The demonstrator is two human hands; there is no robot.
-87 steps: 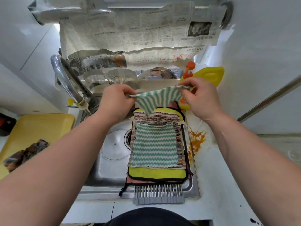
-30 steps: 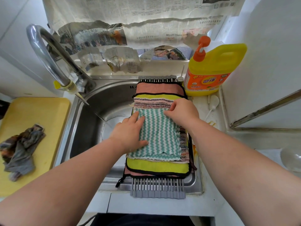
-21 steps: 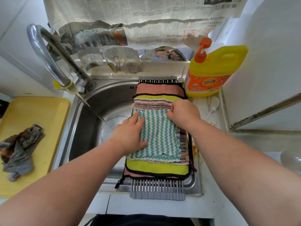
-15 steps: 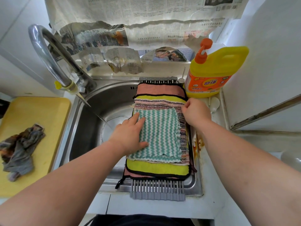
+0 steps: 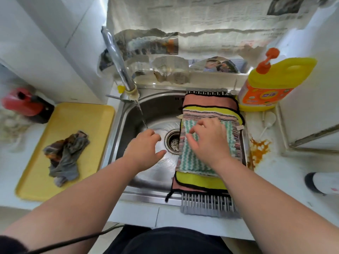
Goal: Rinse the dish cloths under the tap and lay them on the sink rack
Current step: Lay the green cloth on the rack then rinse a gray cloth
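Observation:
Several dish cloths lie stacked on the grey slatted sink rack [image 5: 209, 204] over the right side of the steel sink [image 5: 146, 176]. On top is a green-and-white zigzag cloth [image 5: 190, 162], below it a striped cloth [image 5: 207, 114], a yellow one [image 5: 198, 181] and a pink one [image 5: 207, 100]. My right hand [image 5: 211, 142] hovers over or rests on the zigzag cloth with loosely curled fingers. Over the basin, my left hand [image 5: 145, 151] holds nothing, under the thin stream from the tap [image 5: 119, 65]. A crumpled dark cloth [image 5: 64, 156] lies on the yellow tray [image 5: 77, 114].
A yellow detergent bottle [image 5: 271, 87] with an orange pump stands at the back right corner. An orange stain [image 5: 258, 149] marks the counter right of the sink. A red object [image 5: 22, 103] sits behind the tray. Newspaper covers the back wall.
My left hand has left the zigzag cloth and moved left over the basin. My right hand has come back from the stack's right edge onto the zigzag cloth. The view has shifted left.

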